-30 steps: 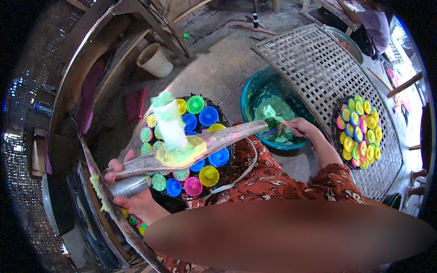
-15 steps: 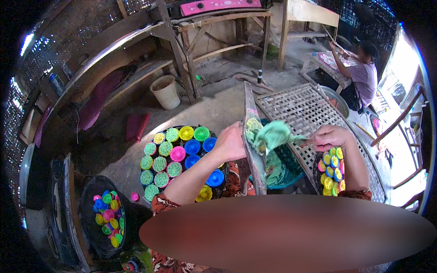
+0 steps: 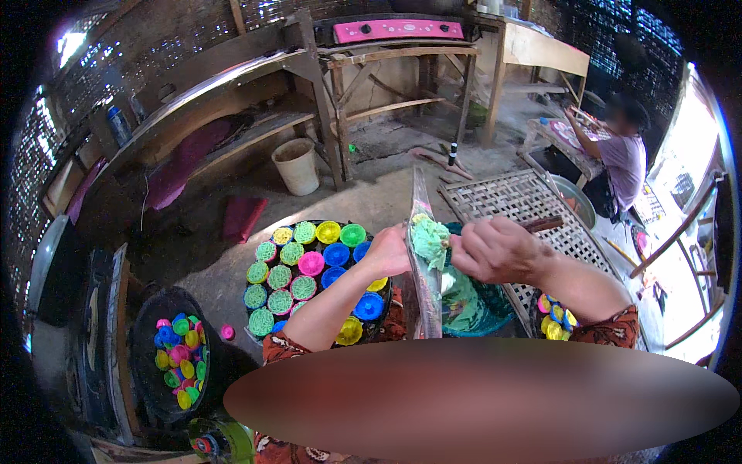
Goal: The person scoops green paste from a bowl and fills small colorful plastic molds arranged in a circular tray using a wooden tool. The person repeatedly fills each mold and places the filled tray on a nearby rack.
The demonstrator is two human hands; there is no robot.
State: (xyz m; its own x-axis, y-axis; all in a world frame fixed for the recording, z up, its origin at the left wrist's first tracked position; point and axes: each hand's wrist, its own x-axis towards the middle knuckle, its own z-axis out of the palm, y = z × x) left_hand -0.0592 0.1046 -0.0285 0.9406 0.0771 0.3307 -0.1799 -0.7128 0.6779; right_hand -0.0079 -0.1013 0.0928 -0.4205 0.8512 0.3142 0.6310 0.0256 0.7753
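A narrow wooden board (image 3: 425,309) stands upright before me, smeared with dough. My left hand (image 3: 385,254) is closed against its left side, some fingers hidden behind it. A lump of soft green dough (image 3: 429,241) clings to the board near its upper part. My right hand (image 3: 495,249) grips a wooden-handled tool (image 3: 543,223); the handle sticks out to the right, and its working end is hidden by hand and dough. Below lies a teal basin (image 3: 483,331) of green dough (image 3: 461,298). On the left, a round tray holds coloured plastic cups (image 3: 311,264), several topped with green dough strands (image 3: 280,277).
A dark tub (image 3: 147,356) of coloured cups stands lower left, a single pink cup (image 3: 227,332) beside it. More cups (image 3: 555,317) sit under my right forearm. A woven bamboo rack (image 3: 502,192) leans at right. Beyond it, a person (image 3: 622,158) works at a low table.
My right hand has moved left to the board, bringing the tool with its green dough against it. The dough now sits on the board. My left hand stays by the board.
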